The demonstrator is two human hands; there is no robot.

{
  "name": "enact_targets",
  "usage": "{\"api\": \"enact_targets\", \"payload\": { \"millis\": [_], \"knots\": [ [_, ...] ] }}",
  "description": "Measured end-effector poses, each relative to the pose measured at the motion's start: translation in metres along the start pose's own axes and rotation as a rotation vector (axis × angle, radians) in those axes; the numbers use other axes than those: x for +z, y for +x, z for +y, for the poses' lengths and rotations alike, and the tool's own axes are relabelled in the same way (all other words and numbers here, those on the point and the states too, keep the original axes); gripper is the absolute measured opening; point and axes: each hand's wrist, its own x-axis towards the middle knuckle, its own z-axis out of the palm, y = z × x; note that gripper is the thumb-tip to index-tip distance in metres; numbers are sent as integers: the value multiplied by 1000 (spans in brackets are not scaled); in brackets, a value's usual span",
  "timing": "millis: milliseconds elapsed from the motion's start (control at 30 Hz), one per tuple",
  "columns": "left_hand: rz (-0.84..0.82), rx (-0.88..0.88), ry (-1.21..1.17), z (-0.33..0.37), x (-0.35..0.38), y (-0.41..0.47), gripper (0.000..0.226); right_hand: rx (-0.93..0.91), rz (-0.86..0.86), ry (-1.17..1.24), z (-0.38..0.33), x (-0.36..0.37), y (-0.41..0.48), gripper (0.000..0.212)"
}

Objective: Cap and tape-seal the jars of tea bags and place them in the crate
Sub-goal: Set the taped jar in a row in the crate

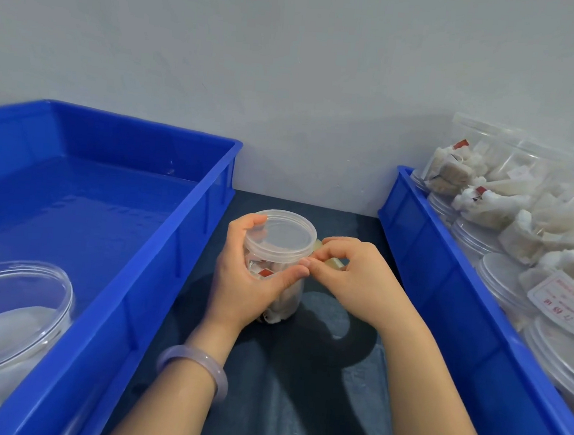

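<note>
A clear plastic jar (285,248) of tea bags stands on the dark table between two blue crates, with a clear lid (282,232) on top. My left hand (247,272) grips the jar from the left, fingers on the lid rim and thumb across the front. My right hand (353,277) pinches a yellowish roll of tape (333,262) against the jar's right side, just under the lid. The left blue crate (157,275) holds one clear jar (13,319) lying in its near left corner.
The right blue crate (445,281) is piled with open jars, loose lids (503,286) and packets of tea bags (492,202). A grey wall rises behind. Dark table surface (299,390) runs between the crates toward me.
</note>
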Motion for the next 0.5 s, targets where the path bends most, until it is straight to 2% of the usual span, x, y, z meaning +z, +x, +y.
{"api": "enact_targets", "payload": {
  "millis": [300, 500],
  "knots": [
    [8, 16, -43, -3, -3, 5, 56, -7, -6, -53, -9, -1, -3, 23],
    [-36, -40, -117, -1, -6, 11, 47, -17, -85, -26, -11, -15, -9, 8]
  ]
}}
